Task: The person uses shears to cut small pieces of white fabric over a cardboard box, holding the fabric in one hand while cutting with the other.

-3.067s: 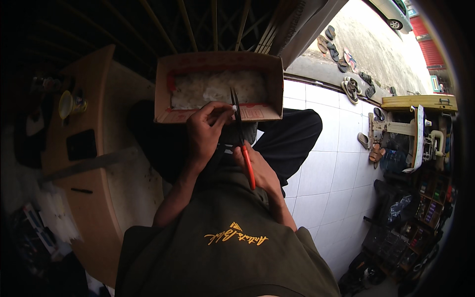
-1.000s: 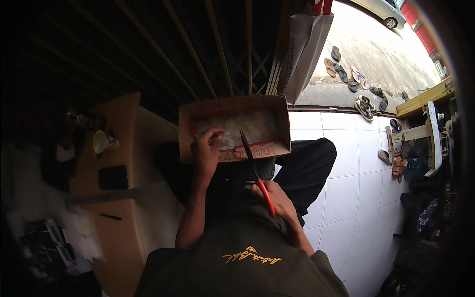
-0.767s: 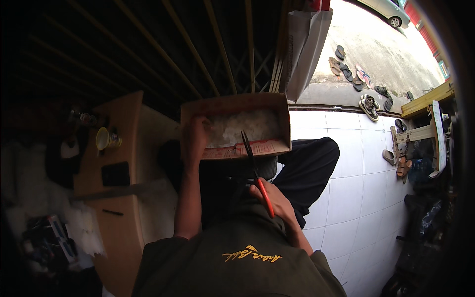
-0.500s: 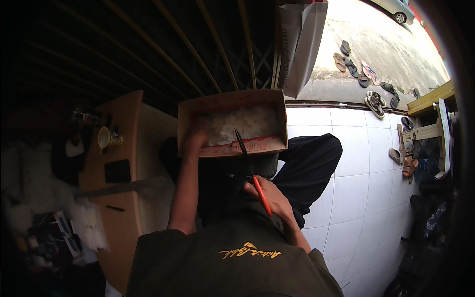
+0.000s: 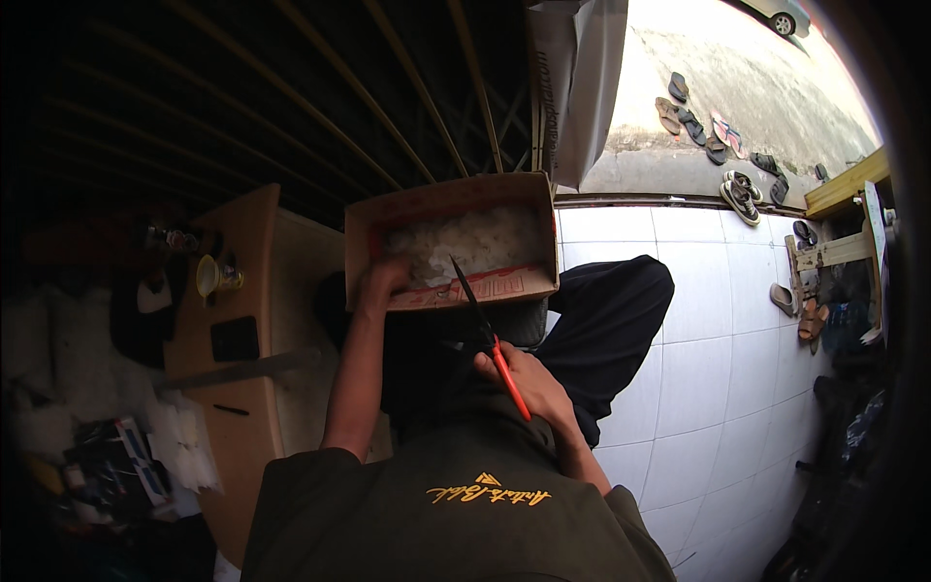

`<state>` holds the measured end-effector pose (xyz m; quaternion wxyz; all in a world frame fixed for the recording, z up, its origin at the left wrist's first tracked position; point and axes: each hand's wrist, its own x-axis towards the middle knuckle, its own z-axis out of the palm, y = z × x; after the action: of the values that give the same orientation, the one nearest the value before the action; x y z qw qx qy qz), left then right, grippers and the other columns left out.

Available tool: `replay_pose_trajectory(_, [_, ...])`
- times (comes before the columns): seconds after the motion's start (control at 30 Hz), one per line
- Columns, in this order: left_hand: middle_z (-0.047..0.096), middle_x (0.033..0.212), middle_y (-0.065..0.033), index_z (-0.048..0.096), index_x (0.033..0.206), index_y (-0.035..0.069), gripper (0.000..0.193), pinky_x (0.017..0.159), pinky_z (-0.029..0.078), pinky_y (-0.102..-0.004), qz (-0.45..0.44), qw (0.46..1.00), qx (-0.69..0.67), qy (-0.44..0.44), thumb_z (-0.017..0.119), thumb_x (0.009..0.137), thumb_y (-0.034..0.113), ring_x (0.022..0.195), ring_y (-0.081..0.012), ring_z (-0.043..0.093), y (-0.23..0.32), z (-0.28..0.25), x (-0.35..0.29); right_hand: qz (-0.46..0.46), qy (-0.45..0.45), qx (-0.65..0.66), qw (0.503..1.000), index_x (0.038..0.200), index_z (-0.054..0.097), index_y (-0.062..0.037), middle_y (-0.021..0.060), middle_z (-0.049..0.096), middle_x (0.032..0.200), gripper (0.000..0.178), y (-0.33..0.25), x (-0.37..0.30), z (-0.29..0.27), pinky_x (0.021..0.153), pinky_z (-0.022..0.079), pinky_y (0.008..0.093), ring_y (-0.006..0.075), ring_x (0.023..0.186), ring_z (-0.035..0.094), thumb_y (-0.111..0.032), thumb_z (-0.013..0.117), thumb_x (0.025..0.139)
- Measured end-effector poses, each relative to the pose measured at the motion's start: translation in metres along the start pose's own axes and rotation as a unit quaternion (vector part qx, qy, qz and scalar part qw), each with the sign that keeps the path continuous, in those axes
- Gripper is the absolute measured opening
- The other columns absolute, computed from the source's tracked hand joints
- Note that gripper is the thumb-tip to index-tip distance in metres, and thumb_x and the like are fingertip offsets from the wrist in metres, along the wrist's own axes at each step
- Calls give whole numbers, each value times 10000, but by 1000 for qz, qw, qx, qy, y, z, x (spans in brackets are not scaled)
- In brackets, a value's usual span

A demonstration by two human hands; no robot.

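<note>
1. Scissors (image 5: 498,353) with long, narrow dark blades and red handles point away from the body, slanting from near right to far left; their tips lie over the near part of a mass of whitish, fluffy lumps (image 5: 480,238). I cannot tell whether they touch it.
2. That whitish mass lies inside an open brown cardboard box (image 5: 524,284) with red print on its near wall. The box is on the far side of the right hand (image 5: 538,388), its long axis running left to right, tilted slightly.
3. The left hand (image 5: 388,276) is the nearer of the two to the mass: it is at the near left corner of the box, fingers reaching inside. Shadow and the low angle hide the fingertips, so I cannot tell how far open it is or whether it has hold of anything.
4. The right hand is wrapped around the red handles, well short of the box; the blades look close together.
5. The left forearm (image 5: 354,388) runs almost straight to the far side; the right forearm (image 5: 580,456) slants far and left, close to the body.
</note>
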<state>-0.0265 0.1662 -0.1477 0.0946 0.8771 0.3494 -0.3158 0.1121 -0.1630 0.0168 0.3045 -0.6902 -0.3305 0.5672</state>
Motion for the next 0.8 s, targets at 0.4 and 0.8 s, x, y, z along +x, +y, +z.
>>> replay_pose_trajectory(0.4, [674,1082,-168,607,1205,15,281,834,542,-453,-124,910,-392,61,502,953,82,948,-301,683,39,-82,-76,-10,32,-3,999,1127,574,51,224,648,883,735,11,5,8,813,475,388,351,871,646,-652,485,932])
replay_pose_trajectory(0.8, [686,1015,-175,642,1099,-47,231,610,571,-408,49,879,-452,141,611,880,20,719,-265,723,18,-43,-58,16,26,9,1000,1168,565,47,192,627,890,745,17,7,10,821,456,362,287,861,605,-654,488,930])
